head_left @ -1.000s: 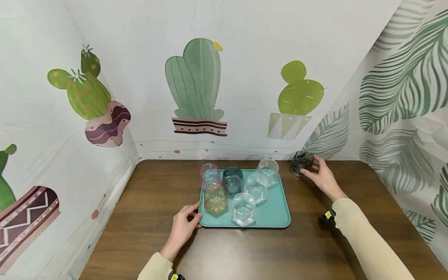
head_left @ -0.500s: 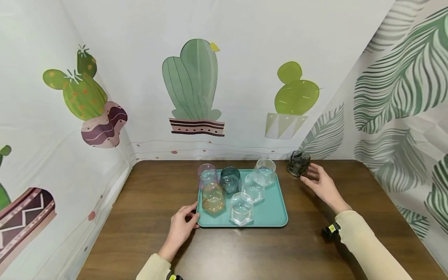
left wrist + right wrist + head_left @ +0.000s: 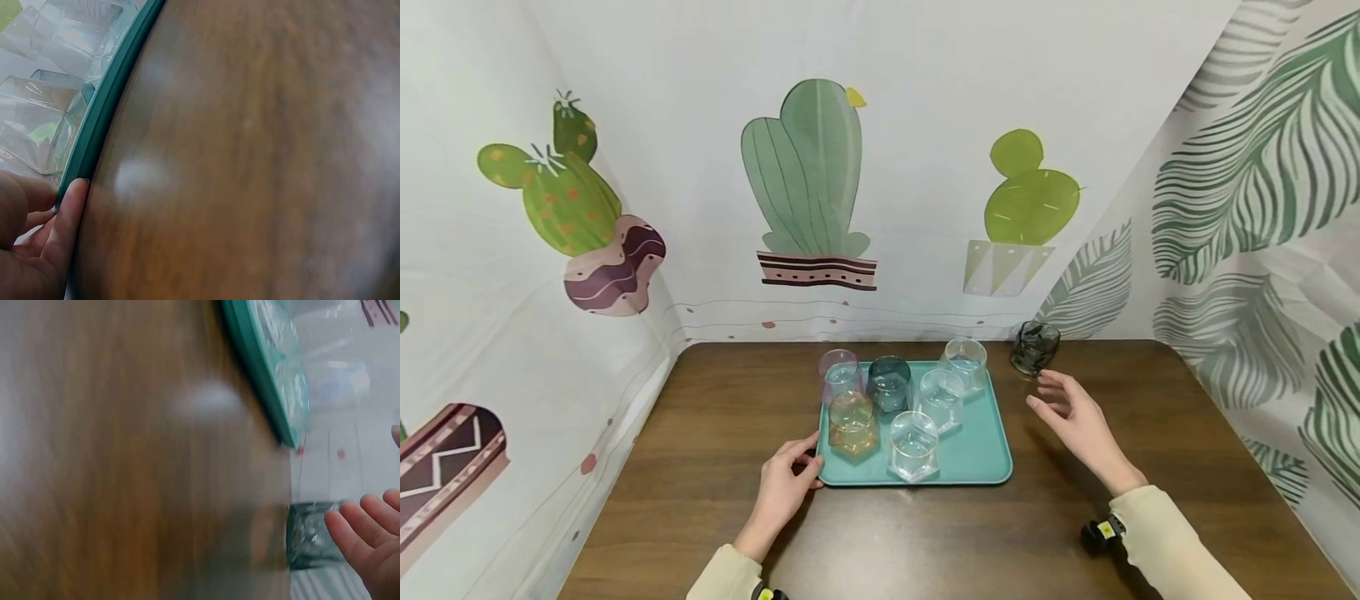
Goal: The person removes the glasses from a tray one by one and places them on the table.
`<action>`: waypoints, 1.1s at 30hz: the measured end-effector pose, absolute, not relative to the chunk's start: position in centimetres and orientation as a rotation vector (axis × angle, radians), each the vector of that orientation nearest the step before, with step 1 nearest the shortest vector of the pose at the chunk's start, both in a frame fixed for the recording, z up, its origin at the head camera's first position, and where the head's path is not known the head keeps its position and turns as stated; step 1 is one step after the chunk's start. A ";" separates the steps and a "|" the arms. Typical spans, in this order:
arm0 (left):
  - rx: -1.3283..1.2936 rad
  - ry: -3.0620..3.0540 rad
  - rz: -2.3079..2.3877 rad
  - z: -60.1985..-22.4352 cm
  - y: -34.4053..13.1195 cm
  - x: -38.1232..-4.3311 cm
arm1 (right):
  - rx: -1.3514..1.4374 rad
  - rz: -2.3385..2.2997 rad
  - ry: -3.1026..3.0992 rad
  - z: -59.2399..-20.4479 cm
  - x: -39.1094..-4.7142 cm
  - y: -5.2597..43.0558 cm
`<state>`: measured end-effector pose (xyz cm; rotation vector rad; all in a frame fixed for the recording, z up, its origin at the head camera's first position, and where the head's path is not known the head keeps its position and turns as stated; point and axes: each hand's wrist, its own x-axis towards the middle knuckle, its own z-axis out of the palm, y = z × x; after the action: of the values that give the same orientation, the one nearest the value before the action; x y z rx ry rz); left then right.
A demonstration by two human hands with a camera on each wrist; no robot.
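My left hand [image 3: 784,485] grips the front left corner of a teal tray [image 3: 976,454]; in the left wrist view its thumb and fingers pinch the rim. An amber glass [image 3: 853,437] stands on the tray closest to that hand. My right hand [image 3: 1081,427] is held over the table with fingers loosely bent and nothing in it. Just beyond its fingertips a smoky grey glass [image 3: 1035,348] stands upright on the table, behind the tray's right side. In the right wrist view this grey glass [image 3: 306,537] is partly covered by the fingers.
Also on the tray are a pinkish-purple glass [image 3: 839,375], a dark blue glass [image 3: 891,387] and three clear glasses, one of them a front clear glass [image 3: 913,454]. A cactus-print cloth [image 3: 910,167] hangs behind the brown wooden table [image 3: 880,550].
The right hand has let go of the smoky grey glass and drawn back toward the front, leaving it on the table. The left hand stays at the tray corner.
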<state>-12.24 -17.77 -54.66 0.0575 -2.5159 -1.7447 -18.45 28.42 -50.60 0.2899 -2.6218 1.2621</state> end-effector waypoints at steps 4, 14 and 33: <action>0.062 -2.516 -1.743 -54.7 -17.8 -12.3 | 0.356 1.285 -2.572 -50.5 -17.7 27.2; 0.065 -2.525 -1.719 -54.3 -17.8 -12.2 | 0.463 1.251 -2.550 -50.5 -17.6 24.7; 0.070 -2.527 -1.741 -54.3 -17.7 -12.1 | 0.417 1.313 -2.605 -50.5 -21.5 22.0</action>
<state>-12.08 -17.70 -54.29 0.0704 -2.5266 -1.7415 -21.52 21.97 -50.45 0.4174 -2.6047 1.3128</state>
